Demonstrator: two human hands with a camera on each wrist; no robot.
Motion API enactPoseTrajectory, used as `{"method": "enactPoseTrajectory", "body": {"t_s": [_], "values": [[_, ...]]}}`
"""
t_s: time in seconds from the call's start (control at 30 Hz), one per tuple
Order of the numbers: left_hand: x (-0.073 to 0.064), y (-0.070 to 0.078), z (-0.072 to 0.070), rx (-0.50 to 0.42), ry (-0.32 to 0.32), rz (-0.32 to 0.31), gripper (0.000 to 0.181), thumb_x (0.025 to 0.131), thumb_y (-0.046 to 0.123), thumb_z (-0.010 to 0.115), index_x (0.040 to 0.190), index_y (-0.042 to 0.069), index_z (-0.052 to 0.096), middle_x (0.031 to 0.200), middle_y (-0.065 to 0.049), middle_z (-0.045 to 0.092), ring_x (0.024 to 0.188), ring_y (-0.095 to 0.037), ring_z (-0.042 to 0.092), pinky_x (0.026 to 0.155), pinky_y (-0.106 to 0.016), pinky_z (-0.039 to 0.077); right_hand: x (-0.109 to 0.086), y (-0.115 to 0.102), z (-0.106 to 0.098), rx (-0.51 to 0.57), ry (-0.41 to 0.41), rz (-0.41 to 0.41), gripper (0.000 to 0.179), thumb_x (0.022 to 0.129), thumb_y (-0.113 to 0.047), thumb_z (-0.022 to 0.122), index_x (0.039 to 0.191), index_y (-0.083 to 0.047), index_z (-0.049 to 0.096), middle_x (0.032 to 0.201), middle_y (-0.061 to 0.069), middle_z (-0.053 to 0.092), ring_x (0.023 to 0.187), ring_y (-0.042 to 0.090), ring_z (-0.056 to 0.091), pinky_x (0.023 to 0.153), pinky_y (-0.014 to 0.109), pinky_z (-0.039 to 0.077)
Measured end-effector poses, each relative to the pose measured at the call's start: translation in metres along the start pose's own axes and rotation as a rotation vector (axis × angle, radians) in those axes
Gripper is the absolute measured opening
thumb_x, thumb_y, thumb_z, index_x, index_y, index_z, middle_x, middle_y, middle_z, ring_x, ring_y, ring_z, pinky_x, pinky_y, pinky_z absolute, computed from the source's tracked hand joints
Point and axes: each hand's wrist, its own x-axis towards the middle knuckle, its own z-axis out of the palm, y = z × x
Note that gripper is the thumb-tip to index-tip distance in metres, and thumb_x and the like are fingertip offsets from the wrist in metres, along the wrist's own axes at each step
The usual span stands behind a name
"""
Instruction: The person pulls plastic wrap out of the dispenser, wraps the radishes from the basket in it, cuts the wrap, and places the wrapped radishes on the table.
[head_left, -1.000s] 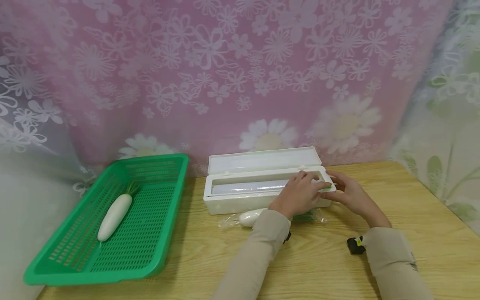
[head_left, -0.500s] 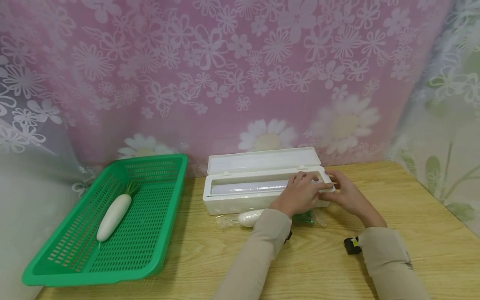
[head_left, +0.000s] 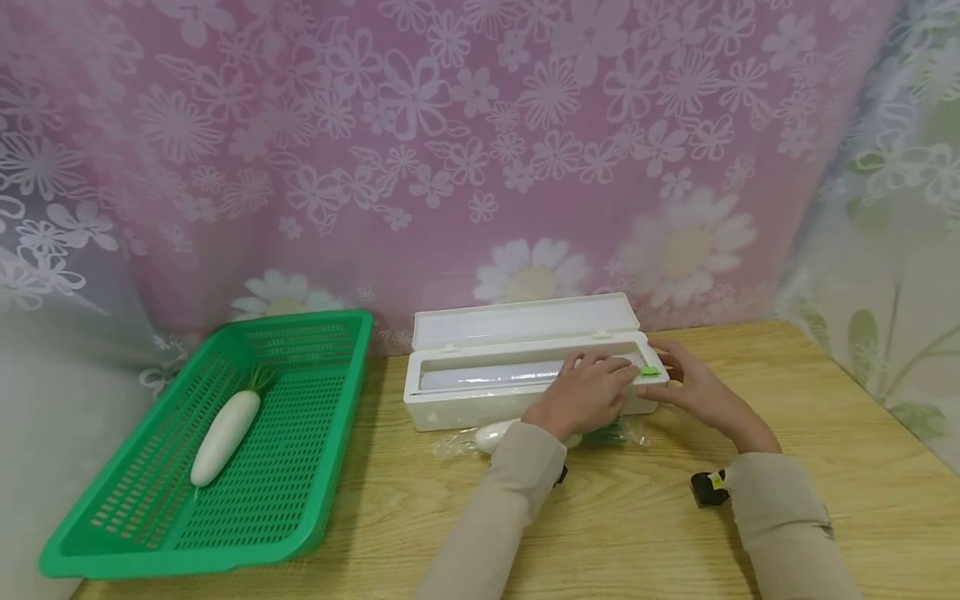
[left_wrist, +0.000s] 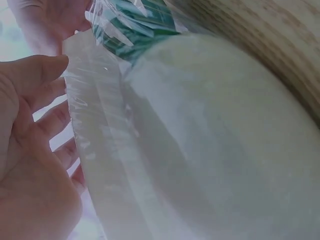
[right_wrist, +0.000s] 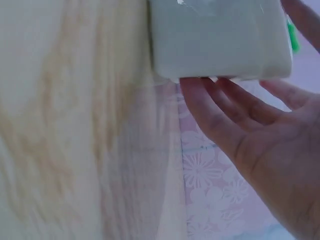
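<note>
A white cling film box (head_left: 457, 412) stands on the table, its lid (head_left: 525, 323) raised at the back and a film roll (head_left: 480, 377) inside. My left hand (head_left: 585, 396) lies over the right part of its opening, fingers nearly straight. In the left wrist view, that thumb and fingers (left_wrist: 50, 120) meet the box's edge. My right hand (head_left: 701, 396) holds the right end, thumb in front and fingers behind. Between the hands, a green slider (head_left: 649, 372) shows on the rim. A film-wrapped white radish (head_left: 491, 435) lies before the box, partly hidden by my left wrist.
A green slotted basket (head_left: 318, 467) stands on the left, with another white radish (head_left: 227, 437) with green stalks inside. The wooden table (head_left: 630, 525) ends at a pink flowered curtain (head_left: 420, 208) behind the box.
My left hand has drawn back slightly left from the box's right end, so the green slider shows fully. My right hand has stayed at the same end.
</note>
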Motion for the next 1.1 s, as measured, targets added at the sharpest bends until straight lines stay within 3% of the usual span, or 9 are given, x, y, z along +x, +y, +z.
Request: {"method": "enactPoseTrajectory", "body": {"t_s": [0.13,0.33,0.53,0.8,1.1], "values": [[-0.0012,-0.0001,0.0016,0.016,0.008,-0.009,0.044,0.109,0.032,0.048,0.152,0.029,0.048,0.153,0.012,0.045,0.143,-0.013,0.037,0.115,-0.036,0.028,-0.0012,0.0011,-0.0018,0.031,-0.014,0.002,0.07,0.104,-0.012,0.059,0.157,0.006,0.018,0.148,0.042,0.032,0.122,0.055,0.049,0.082,0.043,0.057],[-0.0014,0.0004,0.0026,0.0,0.04,-0.009,0.042,0.108,0.032,0.051,0.15,0.026,0.052,0.15,0.009,0.049,0.14,-0.015,0.04,0.114,-0.036,0.03,0.0013,-0.0005,-0.0001,0.02,0.008,0.043,0.073,0.104,-0.016,0.06,0.157,0.007,0.017,0.147,0.043,0.032,0.121,0.054,0.05,0.08,0.044,0.057],[-0.0006,0.0,0.0047,-0.017,0.058,-0.007,0.05,0.107,0.03,0.052,0.156,0.027,0.042,0.149,0.008,0.051,0.138,-0.015,0.044,0.114,-0.036,0.031,0.0029,-0.0042,0.0018,0.035,0.025,0.07,0.075,0.102,-0.015,0.063,0.157,0.008,0.017,0.147,0.043,0.032,0.12,0.054,0.05,0.078,0.042,0.058],[-0.0038,0.0023,0.0013,0.033,0.025,0.006,0.052,0.108,0.033,0.051,0.158,0.03,0.037,0.154,0.008,0.045,0.141,-0.017,0.039,0.114,-0.037,0.029,0.0025,-0.0045,0.0027,0.041,0.039,0.067,0.076,0.101,-0.013,0.065,0.157,0.007,0.017,0.146,0.043,0.033,0.118,0.052,0.05,0.071,0.039,0.057],[-0.0057,0.0002,-0.0007,0.04,0.004,-0.009,0.045,0.108,0.03,0.049,0.153,0.031,0.047,0.155,0.013,0.044,0.143,-0.015,0.035,0.116,-0.037,0.027,0.0047,-0.0016,0.0049,0.032,0.049,0.049,0.077,0.098,-0.008,0.067,0.156,0.008,0.018,0.144,0.044,0.035,0.114,0.05,0.053,0.065,0.037,0.056]]}}
